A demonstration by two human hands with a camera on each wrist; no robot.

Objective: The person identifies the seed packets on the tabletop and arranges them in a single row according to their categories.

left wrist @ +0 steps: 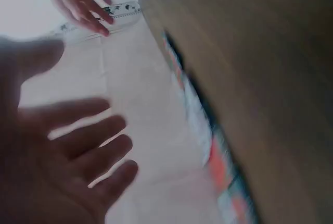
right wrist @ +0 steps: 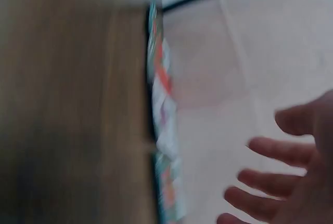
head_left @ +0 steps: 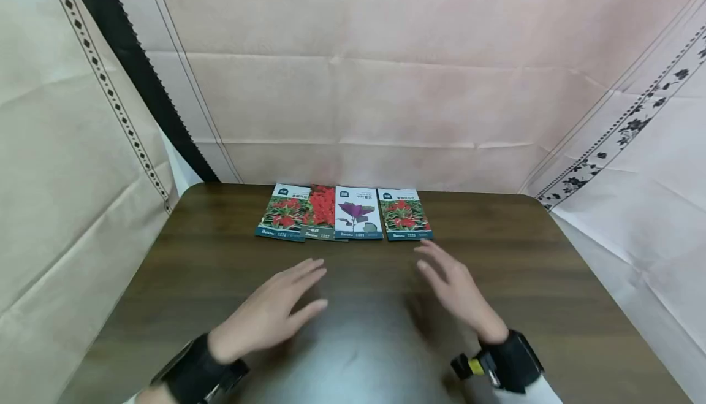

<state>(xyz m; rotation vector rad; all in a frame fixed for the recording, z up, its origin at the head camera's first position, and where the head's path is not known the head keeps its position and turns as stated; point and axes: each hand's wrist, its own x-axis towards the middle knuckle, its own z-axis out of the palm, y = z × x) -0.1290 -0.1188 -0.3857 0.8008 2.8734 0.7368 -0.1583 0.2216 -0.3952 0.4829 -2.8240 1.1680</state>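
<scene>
Several flower seed packets lie in a row at the table's far edge in the head view. The leftmost packet (head_left: pixel 284 213) has red flowers and slants a little. Beside it, partly covered, is a packet full of red blooms (head_left: pixel 321 209). A white packet with a purple flower (head_left: pixel 357 213) comes after it, then another red-flowered packet (head_left: pixel 405 214) at the right end. My left hand (head_left: pixel 270 312) hovers in front of the row, fingers extended, holding nothing. My right hand (head_left: pixel 460 290) is also bare, its fingertips just short of the rightmost packet. Both wrist views are blurred.
The brown wooden table (head_left: pixel 353 306) spreads under both hands. Behind it hangs a pale cloth (head_left: pixel 386 103), with patterned cloth on the left and right sides. A black band (head_left: pixel 143 73) runs down the left. Each wrist wears a black strap (head_left: pixel 510 361).
</scene>
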